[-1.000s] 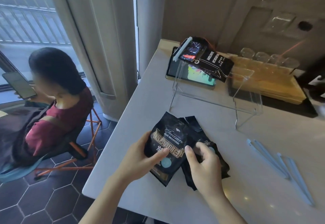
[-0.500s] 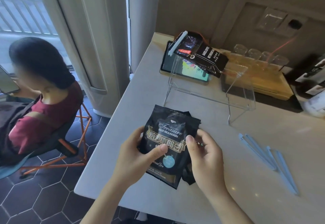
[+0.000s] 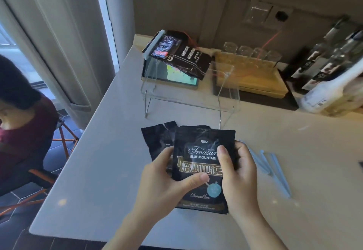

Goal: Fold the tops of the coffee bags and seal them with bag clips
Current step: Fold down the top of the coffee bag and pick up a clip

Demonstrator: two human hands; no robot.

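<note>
Left thumb: pressed flat on the front of the coffee bag (image 3: 204, 163), low on its printed panel; the left hand (image 3: 163, 183) wraps the bag's left edge, its other fingers hidden behind.
Right thumb: laid on the bag's front near its right edge, over the lettering; the right hand (image 3: 238, 173) clamps that edge, remaining fingers curled behind.
Grip: both hands pinch the one bag between thumb and hidden fingers.
Coffee bag: held upright, face to the camera, just above the table (image 3: 110, 171); its top edge is unfolded and a little crumpled.
Second bag (image 3: 157, 137): lies flat, just left of and partly behind the held bag.
Bag clips (image 3: 275, 171): pale blue sticks on the table to the right of the held bag, near it, untouched.
Clipped bag (image 3: 180, 57): well beyond the held bag, on a clear stand (image 3: 188, 100), apparently already sealed.
Step in hand: judged as squaring up the bag before folding.
Next move: likely calls for shifting the fingers up to the top edge, rolling it down, then freeing the right hand for a clip.
</note>
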